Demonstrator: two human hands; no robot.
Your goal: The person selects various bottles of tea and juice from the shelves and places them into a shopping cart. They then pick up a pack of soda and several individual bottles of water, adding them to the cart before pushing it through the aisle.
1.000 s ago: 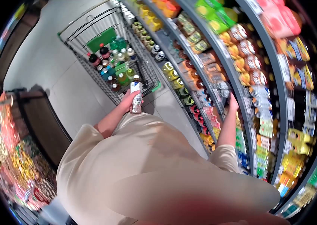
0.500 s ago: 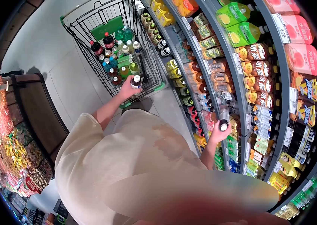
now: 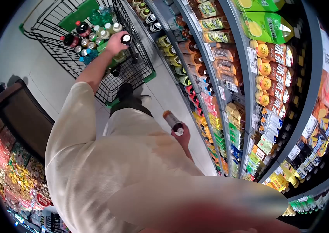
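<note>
My left hand (image 3: pixel 117 44) is stretched out over the shopping cart (image 3: pixel 147 74). Its fingers are closed around a bottle with a white-topped dark neck (image 3: pixel 126 39); most of that bottle's body is hidden. Under and beside this hand, several drink bottles and cans stand in the cart, among them a dark bottle with a red cap (image 3: pixel 82 29) and green bottles (image 3: pixel 105 16). My right hand (image 3: pixel 182 136), between my body and the shelves, grips a brown drink bottle (image 3: pixel 173 121) near its white cap. That bottle is tilted, its base pointing towards the cart.
Drink shelves (image 3: pixel 246 62) run along the right, filled with bottles lined up in rows, with price tags on the edges. To the left stand a dark-framed display (image 3: pixel 24 116) and a heap of wrapped sweets (image 3: pixel 14 167). Pale floor tiles (image 3: pixel 44 85) lie between.
My left hand has moved forward with its bottle, further over the cart's contents. My right hand has drawn a bottle away from the shelf, leftwards towards my body. The view has shifted.
</note>
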